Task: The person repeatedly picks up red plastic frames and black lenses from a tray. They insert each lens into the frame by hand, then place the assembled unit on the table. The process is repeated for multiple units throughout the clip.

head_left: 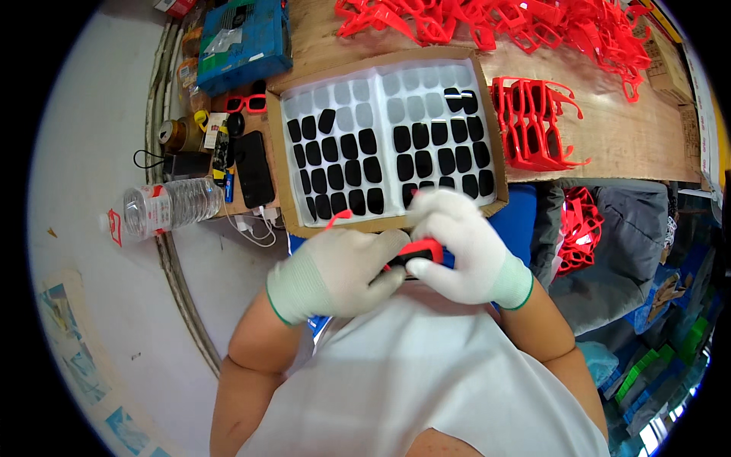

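Between my two gloved hands, low in front of my chest, is a pair of red-framed sunglasses (428,248) with a dark lens showing. My left hand (331,270) is closed around one side, and a red temple arm sticks up past its fingers. My right hand (464,255) pinches the other side, its thumb over the dark lens. The fingers cover much of the frame. Just beyond my hands lies a shallow cardboard box (499,164) with a white insert, holding rows of dark lenses (368,141); its far pockets show pale grey.
Red sunglasses (533,126) stand stacked right of the box, and loose red frames (487,19) are heaped behind it. At left are a blue case (247,46), a black phone (254,169) and a plastic bottle (171,208). A grey bag (617,244) with red frames hangs at right.
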The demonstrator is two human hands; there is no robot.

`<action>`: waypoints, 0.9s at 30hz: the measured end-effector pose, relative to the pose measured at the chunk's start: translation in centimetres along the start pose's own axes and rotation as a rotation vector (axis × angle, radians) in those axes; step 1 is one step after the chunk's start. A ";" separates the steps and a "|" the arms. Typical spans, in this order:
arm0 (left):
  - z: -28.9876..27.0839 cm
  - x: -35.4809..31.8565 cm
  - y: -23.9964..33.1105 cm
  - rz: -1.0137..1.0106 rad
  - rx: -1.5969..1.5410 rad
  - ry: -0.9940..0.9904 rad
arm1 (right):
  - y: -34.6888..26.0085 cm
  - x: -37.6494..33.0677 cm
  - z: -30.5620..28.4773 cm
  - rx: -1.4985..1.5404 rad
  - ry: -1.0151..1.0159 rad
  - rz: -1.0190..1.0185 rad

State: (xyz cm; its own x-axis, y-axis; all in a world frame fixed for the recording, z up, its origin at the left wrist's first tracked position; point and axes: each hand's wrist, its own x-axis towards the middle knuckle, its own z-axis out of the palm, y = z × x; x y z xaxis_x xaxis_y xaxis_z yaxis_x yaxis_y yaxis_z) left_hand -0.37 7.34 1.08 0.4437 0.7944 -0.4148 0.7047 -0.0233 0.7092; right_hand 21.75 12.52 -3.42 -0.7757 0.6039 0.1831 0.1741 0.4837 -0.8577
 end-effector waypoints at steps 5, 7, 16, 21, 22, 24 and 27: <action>-2.6 9.6 -12.1 -0.399 -0.066 0.573 | -1.8 -0.8 -1.9 0.347 0.012 0.444; -0.9 11.6 -18.0 -0.676 0.318 0.681 | -1.8 -1.6 -1.6 0.384 0.064 0.427; -0.9 11.1 -17.1 -0.601 0.008 0.813 | -2.2 -2.8 -1.1 0.659 0.187 0.561; 1.5 3.7 -4.7 -0.229 -0.689 0.623 | -2.0 -2.8 -1.3 0.923 0.271 0.503; 1.9 2.4 -3.6 -0.187 -1.022 0.446 | -2.4 -3.1 -1.0 0.994 0.290 0.532; 2.0 1.8 -2.4 -0.072 -1.259 0.366 | -1.9 -2.2 -0.2 0.633 0.180 0.437; 2.9 2.1 -1.2 -0.068 -1.185 0.458 | -2.9 0.2 0.5 0.415 0.103 0.357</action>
State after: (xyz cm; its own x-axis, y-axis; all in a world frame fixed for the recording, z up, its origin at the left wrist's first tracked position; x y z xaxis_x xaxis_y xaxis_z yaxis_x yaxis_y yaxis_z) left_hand 1.31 7.33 -2.31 0.0287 0.9142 -0.4043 -0.3110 0.3926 0.8655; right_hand 20.83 10.92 -1.16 -0.6455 0.7534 -0.1254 0.1460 -0.0395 -0.9885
